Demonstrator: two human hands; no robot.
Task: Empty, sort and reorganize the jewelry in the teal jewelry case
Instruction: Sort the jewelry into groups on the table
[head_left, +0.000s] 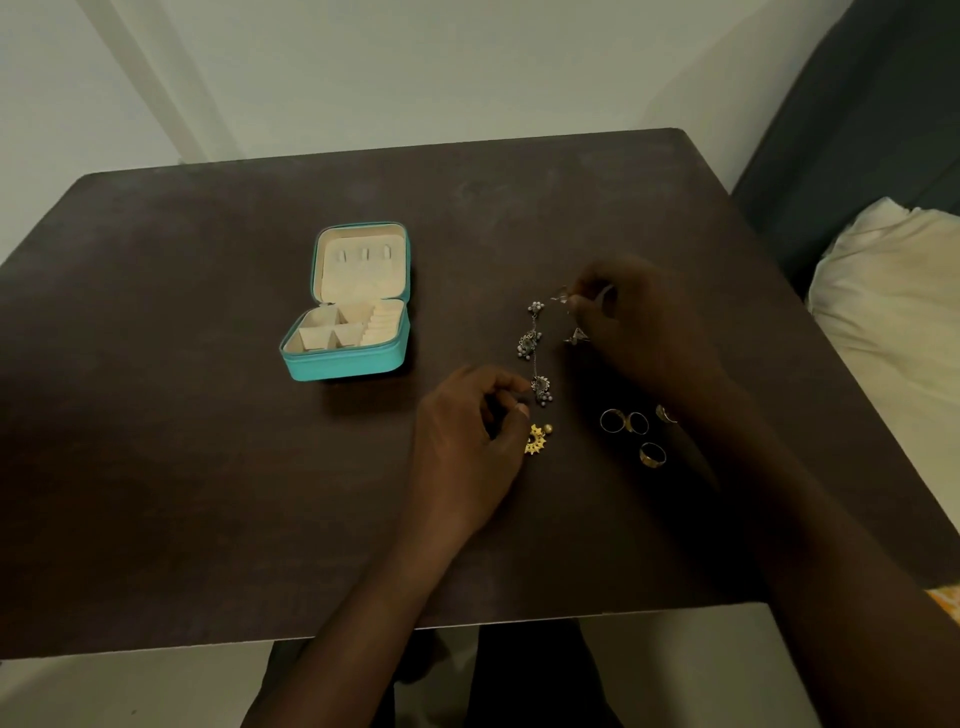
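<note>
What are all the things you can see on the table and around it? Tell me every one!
Jewelry case: 1, teal with cream lining, open and seemingly empty, left part of the table.
Beaded earrings: about 3 linked clusters, silvery with pale beads, in a line mid-table.
Silver earrings: 2, one lying on the table, one pinched at the right hand.
Gold earring: 1, yellow, spiky, beside the left hand.
Rings: 4, gold, front right, one partly hidden by the right arm.
Table: 1, dark brown.
Cushion: 1, cream, far right.
Left hand: grip on the lowest beaded cluster.
Right hand: grip on a silver earring.
</note>
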